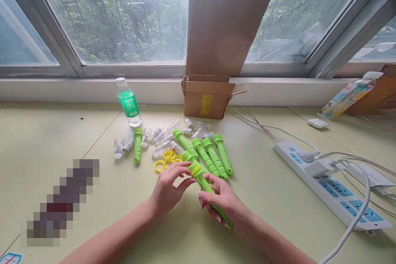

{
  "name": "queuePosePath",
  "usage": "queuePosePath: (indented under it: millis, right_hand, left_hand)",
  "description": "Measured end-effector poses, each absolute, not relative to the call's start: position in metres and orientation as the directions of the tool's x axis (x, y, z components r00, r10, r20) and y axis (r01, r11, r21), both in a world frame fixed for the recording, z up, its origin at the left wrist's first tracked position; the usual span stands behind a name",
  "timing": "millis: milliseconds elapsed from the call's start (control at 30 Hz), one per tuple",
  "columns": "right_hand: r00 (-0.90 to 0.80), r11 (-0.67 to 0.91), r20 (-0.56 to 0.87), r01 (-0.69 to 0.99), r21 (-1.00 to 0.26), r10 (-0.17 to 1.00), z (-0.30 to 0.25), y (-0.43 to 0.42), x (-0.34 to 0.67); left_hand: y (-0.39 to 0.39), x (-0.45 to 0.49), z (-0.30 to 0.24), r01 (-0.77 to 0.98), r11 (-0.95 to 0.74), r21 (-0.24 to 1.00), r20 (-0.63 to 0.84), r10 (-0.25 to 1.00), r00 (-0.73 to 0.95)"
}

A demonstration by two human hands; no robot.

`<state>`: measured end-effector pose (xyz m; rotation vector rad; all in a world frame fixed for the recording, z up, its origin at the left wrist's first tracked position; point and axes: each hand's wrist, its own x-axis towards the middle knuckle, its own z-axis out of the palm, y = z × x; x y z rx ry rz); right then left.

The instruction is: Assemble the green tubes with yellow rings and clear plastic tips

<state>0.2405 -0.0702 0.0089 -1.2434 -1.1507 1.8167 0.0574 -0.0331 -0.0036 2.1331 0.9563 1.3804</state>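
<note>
My right hand (221,198) is wrapped around a green plastic tube (206,185) with a threaded end, held tilted with that end pointing up and left. A yellow ring (196,170) sits around the tube just below the thread. My left hand (170,183) pinches at this ring, index finger above and thumb below. Loose yellow rings (168,161) lie just beyond my left fingers. Several more green tubes (206,159) lie side by side behind the held one, and another green tube (137,146) is apart at the left.
Clear ribbed plastic cups (119,147) and small white-based parts (176,147) are scattered behind the rings. A green-labelled bottle (128,105) and a cardboard box (206,99) stand further back. At right lies a power strip (328,189) with plugs and cables. Another bottle (349,95) leans at far right.
</note>
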Motion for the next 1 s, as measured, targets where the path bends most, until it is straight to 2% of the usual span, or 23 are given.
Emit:
queuePosePath:
  millis: [100, 400, 800, 1000]
  right_hand:
    - [-0.334, -0.419, -0.385, -0.034, -0.908, 0.861, 0.0075, -0.0699, 0.2406]
    - [-0.378, -0.378, -0.304, -0.136, -0.916, 0.874, 0.0080, -0.0650, 0.2408]
    - [-0.367, -0.381, -0.296, -0.183, -0.906, 0.882, 0.0054, -0.0647, 0.2413]
    - [-0.384, -0.308, -0.224, -0.174, -0.935, 0.896, 0.0089, -0.0660, 0.2403]
  left_hand:
    - [-0.0325, 0.0570, -0.0042, 0.324, -0.664, 0.674, 0.605, 0.748, 0.272]
    - [-0.0323, 0.0567, -0.0045, 0.309, -0.675, 0.669, 0.617, 0.737, 0.274]
    - [-0.0337, 0.0568, -0.0022, 0.302, -0.698, 0.649, 0.648, 0.715, 0.262]
    - [-0.0352, 0.0563, 0.0026, 0.310, -0.704, 0.638, 0.657, 0.709, 0.257]
